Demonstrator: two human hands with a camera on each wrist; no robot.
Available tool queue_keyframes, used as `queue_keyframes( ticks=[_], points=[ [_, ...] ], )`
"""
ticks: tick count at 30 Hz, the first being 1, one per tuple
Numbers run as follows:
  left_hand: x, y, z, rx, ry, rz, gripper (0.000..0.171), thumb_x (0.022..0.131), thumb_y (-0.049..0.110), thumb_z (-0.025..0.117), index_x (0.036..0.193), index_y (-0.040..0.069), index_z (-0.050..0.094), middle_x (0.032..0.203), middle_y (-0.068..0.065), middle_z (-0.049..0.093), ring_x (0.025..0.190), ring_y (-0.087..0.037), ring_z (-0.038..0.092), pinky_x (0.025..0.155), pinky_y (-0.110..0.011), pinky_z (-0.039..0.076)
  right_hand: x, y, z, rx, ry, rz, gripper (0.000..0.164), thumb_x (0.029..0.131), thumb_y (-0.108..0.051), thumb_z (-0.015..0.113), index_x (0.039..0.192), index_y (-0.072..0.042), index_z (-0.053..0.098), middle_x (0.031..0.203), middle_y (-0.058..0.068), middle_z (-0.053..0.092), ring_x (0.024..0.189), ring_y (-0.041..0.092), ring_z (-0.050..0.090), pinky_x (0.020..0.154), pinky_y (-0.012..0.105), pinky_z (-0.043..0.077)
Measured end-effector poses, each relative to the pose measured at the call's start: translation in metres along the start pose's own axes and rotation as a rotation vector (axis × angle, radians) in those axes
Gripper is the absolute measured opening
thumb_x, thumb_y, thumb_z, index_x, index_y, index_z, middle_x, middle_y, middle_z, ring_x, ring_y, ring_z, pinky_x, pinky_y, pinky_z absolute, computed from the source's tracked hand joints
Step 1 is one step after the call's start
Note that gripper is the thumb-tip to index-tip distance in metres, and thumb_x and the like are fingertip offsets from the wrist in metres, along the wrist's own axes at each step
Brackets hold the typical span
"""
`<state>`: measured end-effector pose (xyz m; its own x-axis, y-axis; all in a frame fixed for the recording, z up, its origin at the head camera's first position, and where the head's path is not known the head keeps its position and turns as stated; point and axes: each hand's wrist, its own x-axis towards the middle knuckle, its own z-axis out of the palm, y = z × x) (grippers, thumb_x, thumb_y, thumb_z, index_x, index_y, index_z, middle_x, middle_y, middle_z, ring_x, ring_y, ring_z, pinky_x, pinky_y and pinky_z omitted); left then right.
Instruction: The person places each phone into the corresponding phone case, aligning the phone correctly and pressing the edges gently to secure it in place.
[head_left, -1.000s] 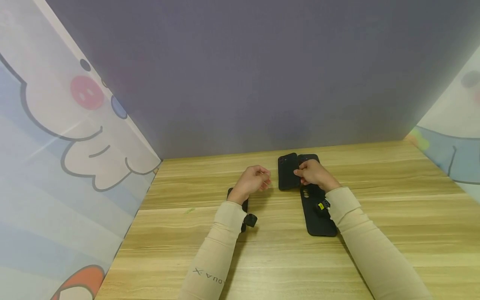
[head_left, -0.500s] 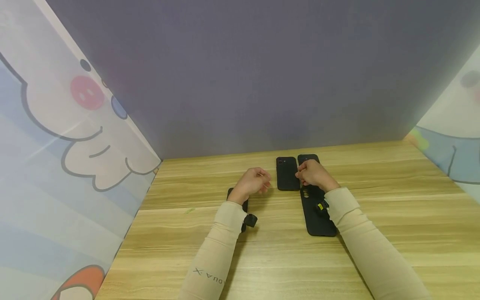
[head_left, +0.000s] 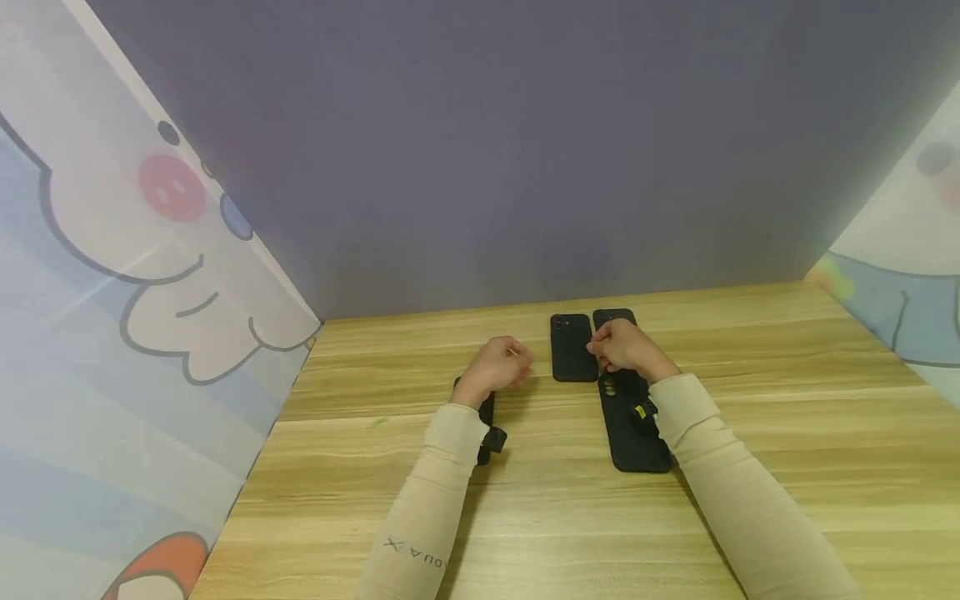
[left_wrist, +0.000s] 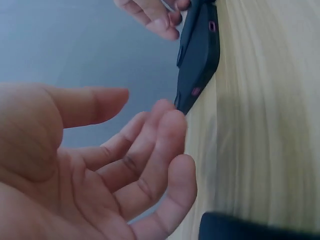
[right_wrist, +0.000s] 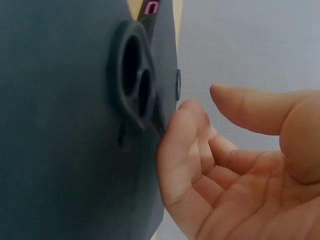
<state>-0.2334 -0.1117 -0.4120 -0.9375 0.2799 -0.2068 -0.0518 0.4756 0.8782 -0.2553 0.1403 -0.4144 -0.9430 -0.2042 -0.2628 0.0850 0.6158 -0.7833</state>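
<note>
A black phone case lies flat near the table's back edge. My right hand hovers by its right edge, fingers loosely bent; the right wrist view shows thumb and fingertips apart with nothing between them. A second case lies partly hidden behind that hand. Below it, a longer black case with camera holes lies partly under the right wrist. My left hand is held above the table, left of the back case, its fingers relaxed and holding nothing. Another black case is mostly hidden beneath the left wrist.
The wooden table meets a grey panel at the back. Walls with cartoon prints stand at both sides. A small black camera sits on the left wrist.
One second ago the right hand pinched the back phone case, which stood tilted; it has since come down flat and been let go. The left hand shifts slightly left.
</note>
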Motion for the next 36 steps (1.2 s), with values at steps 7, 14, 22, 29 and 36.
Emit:
queue_keyframes(
  ticks=[7, 14, 22, 29, 36],
  points=[
    [-0.005, 0.003, -0.012, 0.152, 0.016, 0.032, 0.019, 0.099, 0.016, 0.067, 0.113, 0.002, 0.066, 0.100, -0.022, 0.074, 0.088, -0.041, 0.072, 0.074, -0.043, 0.060, -0.011, -0.004, -0.016, -0.085, -0.072, -0.085, 0.027, 0.107, -0.014, 0.051, 0.119, 0.009, 0.060, 0.096, 0.017, 0.064, 0.076, 0.019, 0.063, 0.071, 0.032, 0.058],
    [-0.022, 0.011, -0.029, 0.348, 0.130, -0.021, 0.031, 0.092, 0.015, 0.075, 0.119, 0.002, 0.067, 0.107, -0.013, 0.072, 0.089, -0.029, 0.068, 0.078, -0.042, 0.056, -0.028, -0.007, -0.036, -0.115, -0.134, -0.141, 0.024, 0.107, -0.012, 0.046, 0.113, 0.007, 0.059, 0.095, 0.017, 0.061, 0.077, 0.022, 0.060, 0.072, 0.040, 0.057],
    [-0.052, -0.003, -0.027, 0.705, 0.128, -0.117, 0.055, 0.094, 0.029, 0.077, 0.134, -0.003, 0.057, 0.133, -0.021, 0.062, 0.111, -0.037, 0.064, 0.095, -0.048, 0.055, -0.044, -0.001, -0.017, -0.277, -0.166, -0.160, 0.016, 0.103, -0.016, 0.058, 0.096, -0.003, 0.062, 0.075, 0.008, 0.060, 0.061, 0.017, 0.056, 0.057, 0.031, 0.054],
    [-0.067, -0.010, -0.021, 0.875, 0.092, -0.250, 0.094, 0.091, 0.046, 0.076, 0.157, -0.003, 0.030, 0.156, -0.032, 0.038, 0.137, -0.051, 0.047, 0.110, -0.055, 0.047, -0.068, 0.005, 0.000, -0.593, -0.069, -0.125, 0.031, 0.099, -0.029, 0.069, 0.094, 0.002, 0.063, 0.063, 0.001, 0.050, 0.050, 0.014, 0.043, 0.053, 0.030, 0.041],
    [-0.069, -0.006, -0.015, 0.900, 0.072, -0.270, 0.105, 0.082, 0.050, 0.084, 0.157, -0.001, 0.030, 0.142, -0.030, 0.054, 0.117, -0.043, 0.062, 0.092, -0.051, 0.058, -0.087, 0.002, 0.013, -0.807, -0.042, -0.013, 0.092, 0.097, -0.051, 0.066, 0.145, 0.022, 0.036, 0.089, 0.024, 0.071, 0.059, 0.024, 0.064, 0.057, 0.036, 0.052]
  ],
)
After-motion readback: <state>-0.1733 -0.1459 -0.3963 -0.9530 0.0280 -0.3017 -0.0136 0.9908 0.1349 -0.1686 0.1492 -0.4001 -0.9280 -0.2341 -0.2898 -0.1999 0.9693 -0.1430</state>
